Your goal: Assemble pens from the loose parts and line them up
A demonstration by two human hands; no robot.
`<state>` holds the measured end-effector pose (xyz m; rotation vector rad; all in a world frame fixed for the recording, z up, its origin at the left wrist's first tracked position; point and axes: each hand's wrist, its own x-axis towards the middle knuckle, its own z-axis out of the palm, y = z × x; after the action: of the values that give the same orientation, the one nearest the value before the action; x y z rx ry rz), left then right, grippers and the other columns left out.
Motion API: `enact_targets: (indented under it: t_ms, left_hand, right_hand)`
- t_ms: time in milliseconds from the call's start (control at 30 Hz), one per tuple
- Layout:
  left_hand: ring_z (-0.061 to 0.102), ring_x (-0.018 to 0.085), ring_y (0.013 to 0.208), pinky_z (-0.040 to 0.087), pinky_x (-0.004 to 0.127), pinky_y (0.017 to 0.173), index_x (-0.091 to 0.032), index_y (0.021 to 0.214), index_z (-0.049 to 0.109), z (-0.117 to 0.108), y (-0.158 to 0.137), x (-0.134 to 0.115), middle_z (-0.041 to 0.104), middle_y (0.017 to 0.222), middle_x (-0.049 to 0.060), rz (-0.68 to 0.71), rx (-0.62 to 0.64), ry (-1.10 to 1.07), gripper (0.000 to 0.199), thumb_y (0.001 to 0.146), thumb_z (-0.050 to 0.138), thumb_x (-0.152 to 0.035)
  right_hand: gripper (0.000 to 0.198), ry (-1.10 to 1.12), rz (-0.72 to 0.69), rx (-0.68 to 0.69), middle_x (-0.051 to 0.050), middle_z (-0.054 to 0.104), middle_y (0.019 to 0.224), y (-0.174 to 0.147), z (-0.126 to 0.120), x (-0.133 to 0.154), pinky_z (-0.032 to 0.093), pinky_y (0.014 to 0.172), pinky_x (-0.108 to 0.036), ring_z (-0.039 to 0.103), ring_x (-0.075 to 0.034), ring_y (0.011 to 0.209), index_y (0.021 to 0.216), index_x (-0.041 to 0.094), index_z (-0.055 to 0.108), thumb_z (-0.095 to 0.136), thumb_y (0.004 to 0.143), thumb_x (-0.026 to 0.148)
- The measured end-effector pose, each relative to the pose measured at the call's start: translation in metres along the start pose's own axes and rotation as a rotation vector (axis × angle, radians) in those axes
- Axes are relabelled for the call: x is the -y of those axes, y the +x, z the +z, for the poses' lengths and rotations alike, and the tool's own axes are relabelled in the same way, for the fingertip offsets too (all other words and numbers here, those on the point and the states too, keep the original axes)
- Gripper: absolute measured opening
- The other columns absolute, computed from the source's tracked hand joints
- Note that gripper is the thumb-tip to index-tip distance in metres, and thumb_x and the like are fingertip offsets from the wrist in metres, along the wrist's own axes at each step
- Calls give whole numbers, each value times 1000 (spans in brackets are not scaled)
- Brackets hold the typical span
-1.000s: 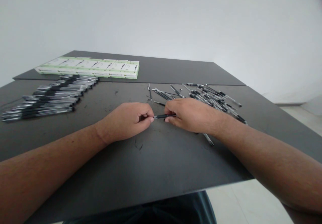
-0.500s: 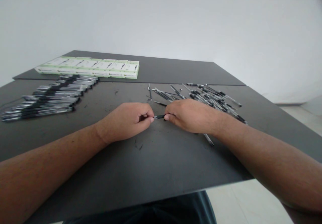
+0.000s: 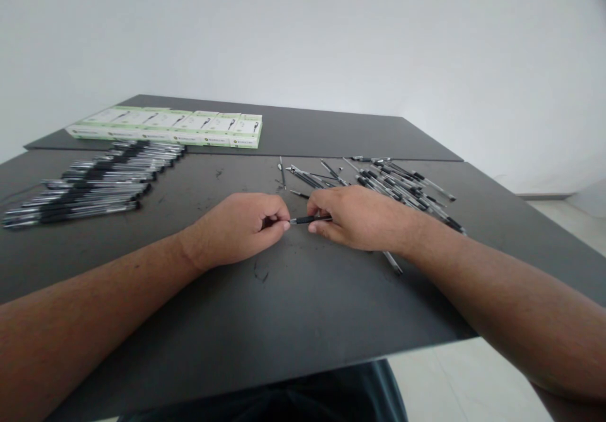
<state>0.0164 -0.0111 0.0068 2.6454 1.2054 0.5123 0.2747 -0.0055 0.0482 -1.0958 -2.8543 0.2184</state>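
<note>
A pen (image 3: 305,220) with a black grip and a pale tip end lies level between my two hands, above the dark table. At its tip end, my left hand (image 3: 241,226) is closed in a pinch of thumb and forefinger. My right hand (image 3: 357,217) is loosely curled around the black grip, thumb below and forefinger above, with a small gap showing the grip between them. The pen's rear end is hidden inside the right hand. Just behind the right fingers lies a thin dark refill (image 3: 299,194).
Clear pens with black grips (image 3: 402,188) are heaped at right, with several thin refills (image 3: 305,177) beside them. Another clear barrel (image 3: 392,263) pokes out below my right wrist. Pens (image 3: 99,179) lie in a row at left, before green-white boxes (image 3: 165,125). Dark scraps (image 3: 260,273) dot the table (image 3: 265,327).
My right thumb and forefinger have loosened and parted slightly, so more of the pen's black grip shows. The left hand keeps its pinch in the same place.
</note>
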Motion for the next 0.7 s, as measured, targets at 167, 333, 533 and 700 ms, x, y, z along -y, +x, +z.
enact_targets:
  t_ms: [167,333,533,700]
  left_hand:
    - [65,18,68,44,29,70,-24,92,74,1,0,1,72,76,0,6,-3,-7,21,95,56,-36]
    - [65,18,68,45,29,70,-24,94,74,1,0,1,71,75,0,8,-5,-6,22,96,56,-36]
    - [64,18,68,43,30,68,-24,92,73,1,0,2,72,76,0,4,4,-14,21,95,56,-36]
    - [65,18,69,43,30,70,-24,93,73,1,1,1,72,77,0,6,4,-15,22,96,56,-37]
  right_hand:
    - [26,-36,-67,31,-11,79,101,0,0,-1,42,77,-33,70,-22,90,102,16,73,52,110,29]
    - [23,11,-8,8,-9,81,105,1,0,-1,42,76,-32,71,-23,93,117,18,73,64,105,35]
    - [26,-40,-57,53,-10,80,102,1,-1,0,43,80,-33,70,-23,92,105,16,75,53,110,29]
    - [23,11,-28,9,-8,81,104,0,1,-1,43,76,-32,71,-23,92,117,17,74,64,105,34]
